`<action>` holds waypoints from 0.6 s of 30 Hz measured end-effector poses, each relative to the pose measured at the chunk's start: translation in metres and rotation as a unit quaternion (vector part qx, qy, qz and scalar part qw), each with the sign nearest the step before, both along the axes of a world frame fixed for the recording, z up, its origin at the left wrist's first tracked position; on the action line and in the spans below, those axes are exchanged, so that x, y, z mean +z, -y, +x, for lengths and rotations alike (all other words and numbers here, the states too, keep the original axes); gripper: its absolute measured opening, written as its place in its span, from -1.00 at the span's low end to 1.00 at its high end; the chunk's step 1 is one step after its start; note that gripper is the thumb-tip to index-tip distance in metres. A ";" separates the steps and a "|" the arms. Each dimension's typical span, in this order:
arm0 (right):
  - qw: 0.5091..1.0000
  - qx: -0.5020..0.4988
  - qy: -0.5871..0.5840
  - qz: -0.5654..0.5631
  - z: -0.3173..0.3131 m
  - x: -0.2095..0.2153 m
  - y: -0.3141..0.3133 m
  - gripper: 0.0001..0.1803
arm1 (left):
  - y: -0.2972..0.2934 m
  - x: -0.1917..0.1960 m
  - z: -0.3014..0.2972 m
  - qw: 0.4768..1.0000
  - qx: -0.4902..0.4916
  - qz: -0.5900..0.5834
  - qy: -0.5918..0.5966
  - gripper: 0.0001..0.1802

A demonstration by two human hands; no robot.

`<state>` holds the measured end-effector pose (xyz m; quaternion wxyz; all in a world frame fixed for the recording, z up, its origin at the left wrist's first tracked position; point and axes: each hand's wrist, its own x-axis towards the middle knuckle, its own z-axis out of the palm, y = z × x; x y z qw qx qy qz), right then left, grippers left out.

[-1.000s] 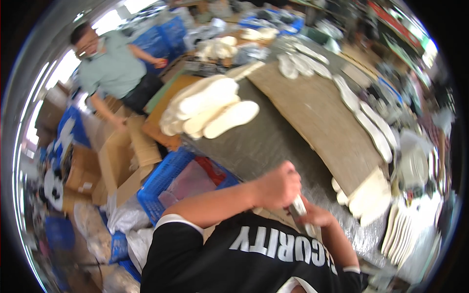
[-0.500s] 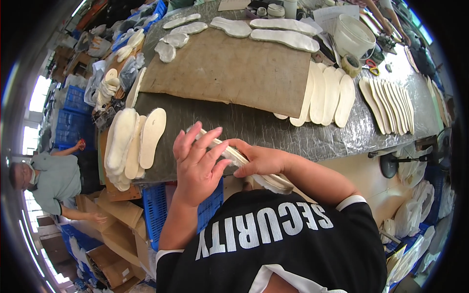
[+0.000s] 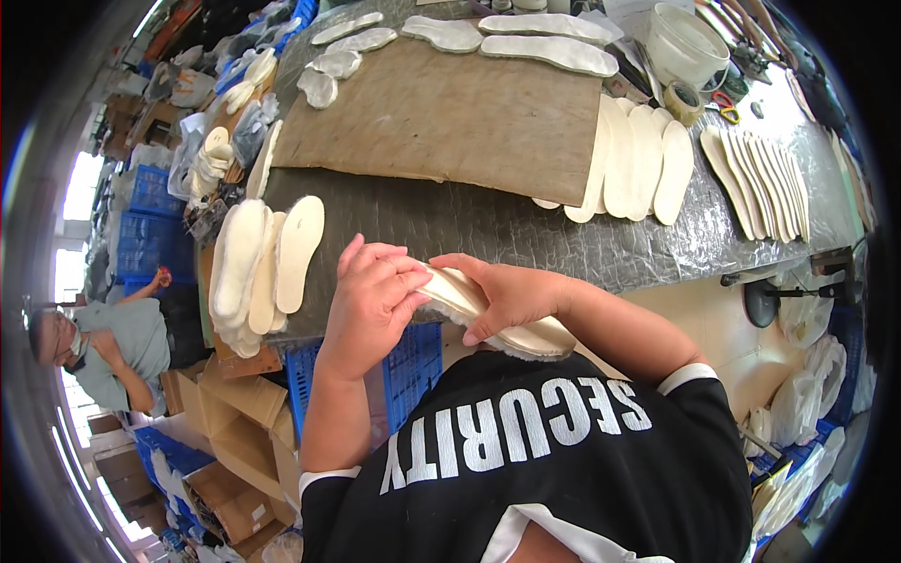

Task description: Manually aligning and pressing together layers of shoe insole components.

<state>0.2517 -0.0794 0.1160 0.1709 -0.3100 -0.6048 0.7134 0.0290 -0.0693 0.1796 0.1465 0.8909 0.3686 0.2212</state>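
Between my two hands is a cream fleece-lined insole, tilted, with white fluff along its lower edge. My right hand grips its middle, thumb on the near side and fingers over the far side. My left hand closes its fingers and thumb round the other end, partly hiding it. To the left lies a pile of insoles, some fluffy white and some smooth cream. Beyond my hands is a brown board with white fleece pieces along its far edge.
Right of the board lie overlapping cream insoles and a fanned row of insoles. A white bucket, tape roll and scissors stand at the back right. Cardboard boxes and another person are at left.
My left fingers, spread before, have closed on the insole's end. The insole has turned to show more of its smooth cream face. The person at left has raised an arm toward their chest.
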 end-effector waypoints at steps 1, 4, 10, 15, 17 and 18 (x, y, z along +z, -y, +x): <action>1.000 -0.004 -0.003 0.026 0.000 -0.001 0.000 0.14 | 0.000 -0.001 -0.001 1.000 0.002 0.000 -0.002 -0.81; 0.999 0.030 0.011 0.039 -0.002 -0.001 -0.005 0.26 | 0.001 -0.010 -0.009 1.000 -0.024 0.003 0.018 -0.82; 0.979 0.129 -0.147 -0.058 0.003 -0.015 -0.013 0.54 | 0.001 -0.012 -0.027 0.998 0.047 0.014 0.030 -0.82; 0.929 0.128 -0.289 -0.193 -0.007 -0.035 -0.005 0.50 | 0.026 0.011 0.000 0.998 0.036 0.020 -0.037 -0.68; 0.921 0.138 -0.302 -0.203 -0.012 -0.036 -0.003 0.47 | 0.034 0.012 0.012 1.000 -0.003 0.015 -0.023 -0.63; 0.914 0.145 -0.316 -0.210 -0.014 -0.037 -0.002 0.45 | 0.036 0.009 0.016 0.999 -0.034 -0.008 -0.020 -0.62</action>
